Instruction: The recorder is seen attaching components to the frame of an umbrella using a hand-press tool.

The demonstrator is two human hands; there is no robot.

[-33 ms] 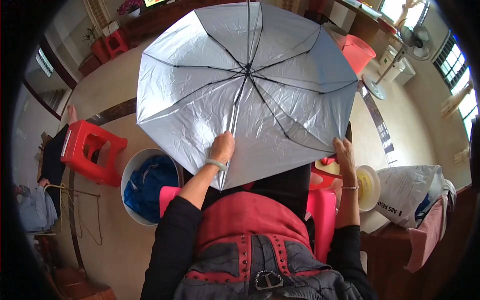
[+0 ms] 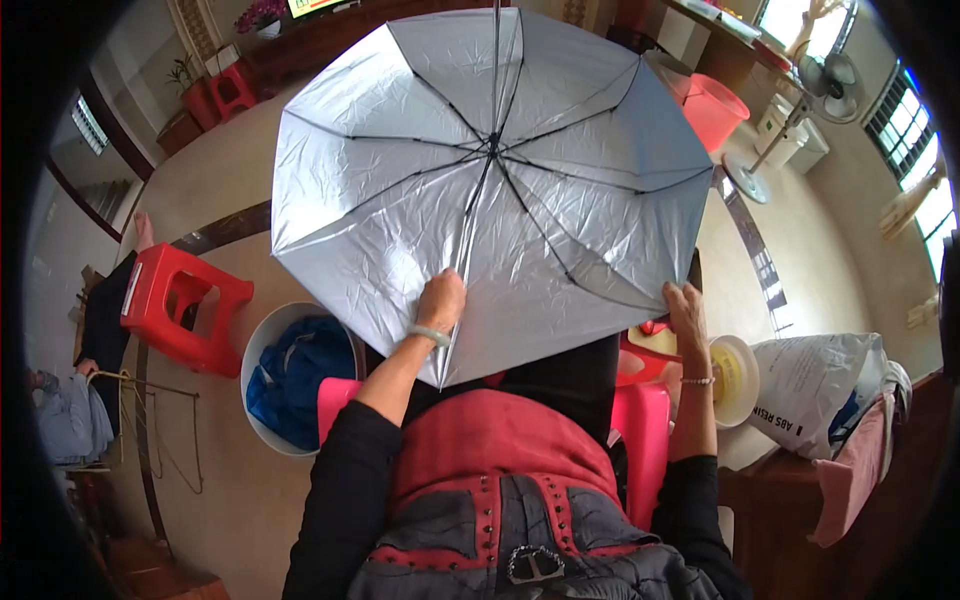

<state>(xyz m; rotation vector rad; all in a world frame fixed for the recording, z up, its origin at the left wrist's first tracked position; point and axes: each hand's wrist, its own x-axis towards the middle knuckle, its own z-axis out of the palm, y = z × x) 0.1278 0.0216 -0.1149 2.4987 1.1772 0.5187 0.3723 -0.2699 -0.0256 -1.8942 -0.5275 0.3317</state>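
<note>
An opened umbrella (image 2: 380,220) with a silver underside spreads out before me, its dark ribs meeting at a hub. Its shaft points away toward the top of the picture. My left hand (image 2: 442,300) is closed around a rib and the gathered silver cloth near the canopy's near edge. At the right edge, where a rib ends, my right hand (image 2: 686,302) pinches the canopy rim. The fingertips of both hands are partly hidden.
A pale bucket (image 2: 254,395) holding blue cloth stands at my left, beside a red stool (image 2: 190,290). At right are a round tub (image 2: 740,385), a white sack (image 2: 810,385) and a standing fan (image 2: 830,85). Another person's hand (image 2: 88,367) shows at far left.
</note>
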